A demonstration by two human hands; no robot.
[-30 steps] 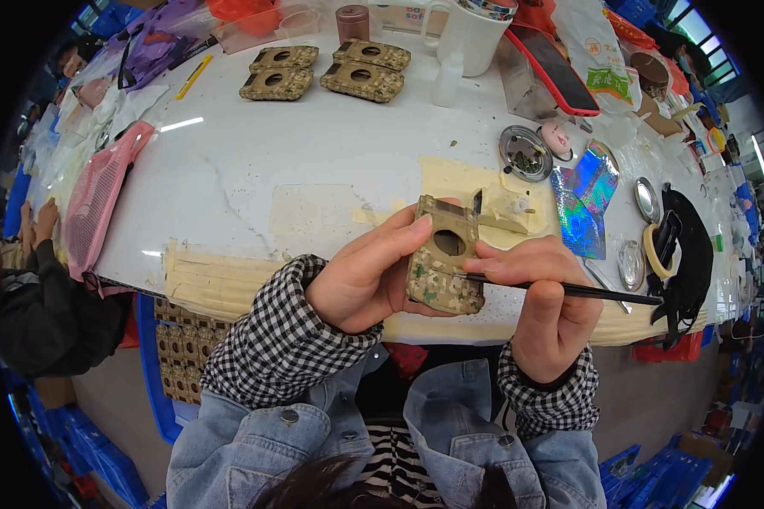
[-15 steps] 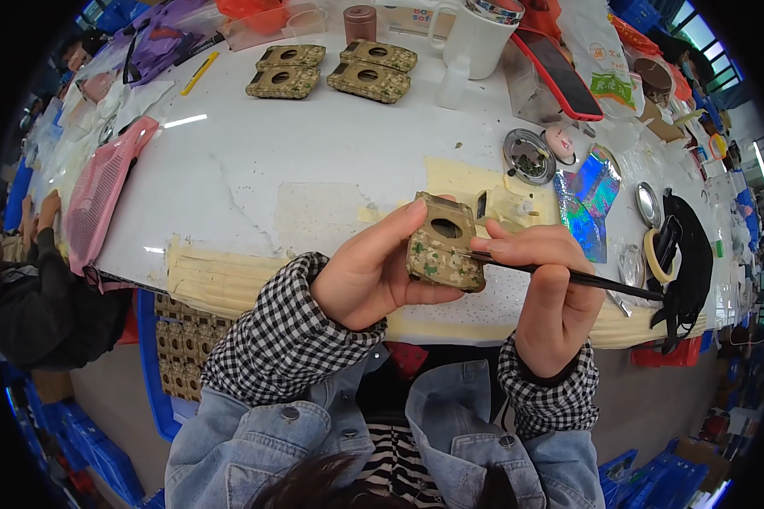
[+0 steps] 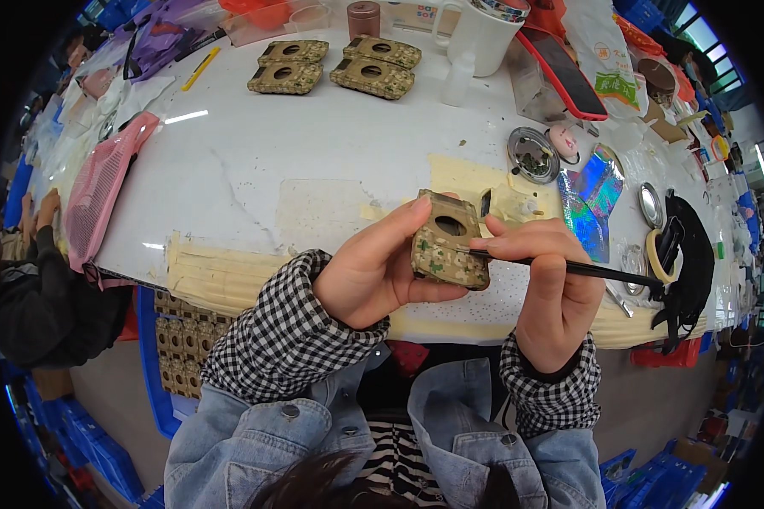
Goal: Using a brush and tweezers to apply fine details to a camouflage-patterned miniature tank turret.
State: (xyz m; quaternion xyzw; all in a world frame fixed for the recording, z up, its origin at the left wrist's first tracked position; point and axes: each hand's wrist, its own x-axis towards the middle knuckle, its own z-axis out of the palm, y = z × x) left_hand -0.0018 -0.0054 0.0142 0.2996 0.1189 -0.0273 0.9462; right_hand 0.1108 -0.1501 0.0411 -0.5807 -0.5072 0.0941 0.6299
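Observation:
My left hand (image 3: 373, 271) holds a small camouflage-patterned model tank hull (image 3: 446, 261) by its sides, tilted above the table's front part. A round hole opens in the hull's top. My right hand (image 3: 552, 284) pinches slim black tweezers (image 3: 598, 271), their tips against the hull's upper surface near the hole; whether the tips hold anything is too small to tell. Farther back, several similar camouflage hulls (image 3: 286, 78) sit in two groups. Right of the held hull stands a round metal dish (image 3: 532, 170) with small dark bits in it.
A pink mesh basket (image 3: 110, 191) stands at left, a yellow cutter (image 3: 200, 69) behind it. A white mug (image 3: 480, 38), a red-edged phone (image 3: 560, 72) and holographic foil (image 3: 592, 208) are right. A blue crate (image 3: 151, 356) with more hulls sits below the table; a co-worker's sleeve (image 3: 47, 280) shows far left.
The view has shifted slightly. The hull stays in my left hand, tilted a little differently, and the tweezers remain against its top in my right hand.

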